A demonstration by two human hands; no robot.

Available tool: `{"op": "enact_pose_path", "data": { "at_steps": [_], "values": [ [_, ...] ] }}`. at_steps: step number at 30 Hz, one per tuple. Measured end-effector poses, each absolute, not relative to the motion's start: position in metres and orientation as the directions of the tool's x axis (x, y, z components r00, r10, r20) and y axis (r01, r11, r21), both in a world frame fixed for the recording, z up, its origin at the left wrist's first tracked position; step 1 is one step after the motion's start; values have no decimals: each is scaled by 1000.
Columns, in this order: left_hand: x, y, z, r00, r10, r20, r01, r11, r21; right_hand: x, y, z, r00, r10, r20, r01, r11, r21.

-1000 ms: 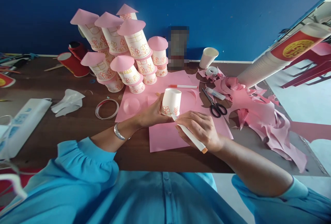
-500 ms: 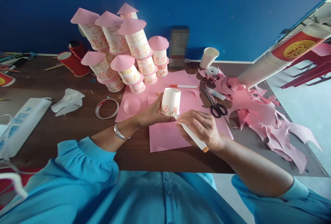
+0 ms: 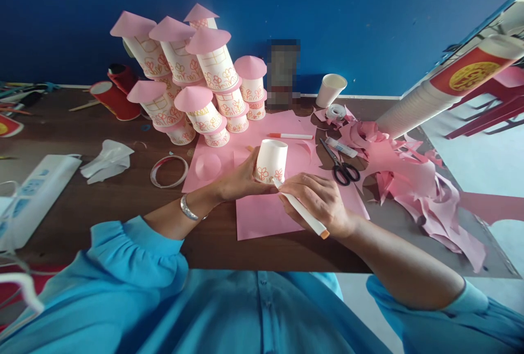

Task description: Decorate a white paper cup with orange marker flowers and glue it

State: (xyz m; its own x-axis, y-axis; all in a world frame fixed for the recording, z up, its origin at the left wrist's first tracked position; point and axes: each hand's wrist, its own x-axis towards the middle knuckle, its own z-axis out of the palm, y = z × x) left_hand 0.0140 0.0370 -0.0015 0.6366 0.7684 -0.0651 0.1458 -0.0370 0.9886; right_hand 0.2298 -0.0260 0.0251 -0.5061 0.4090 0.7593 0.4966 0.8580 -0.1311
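Apparently for steadiness, the flower-drawn cup (image 3: 272, 154) is cradled low by the curled left hand (image 3: 243, 177) over pink paper (image 3: 262, 223); the marker (image 3: 305, 214) is pinched by the bent right hand (image 3: 318, 199), tip at the cup's lower edge.

Marker (image 3: 305, 213) tip too tiny to read. Dark thing (image 3: 284, 70) by wall (image 3: 368, 27) all pixelated. Red stool (image 3: 491, 97) chopped, right edge.

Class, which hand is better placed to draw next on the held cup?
Probably the right hand, gripping the marker, its tip low at the cup; the left hand is busy holding it.
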Motion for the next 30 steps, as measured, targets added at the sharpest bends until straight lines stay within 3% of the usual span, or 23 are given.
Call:
{"op": "enact_pose_path", "data": {
  "at_steps": [30],
  "values": [
    [13, 36, 4, 650, 757, -65, 138, -33, 990, 230, -29, 27, -473, 435, 766, 479, 857, -190]
  ]
}}
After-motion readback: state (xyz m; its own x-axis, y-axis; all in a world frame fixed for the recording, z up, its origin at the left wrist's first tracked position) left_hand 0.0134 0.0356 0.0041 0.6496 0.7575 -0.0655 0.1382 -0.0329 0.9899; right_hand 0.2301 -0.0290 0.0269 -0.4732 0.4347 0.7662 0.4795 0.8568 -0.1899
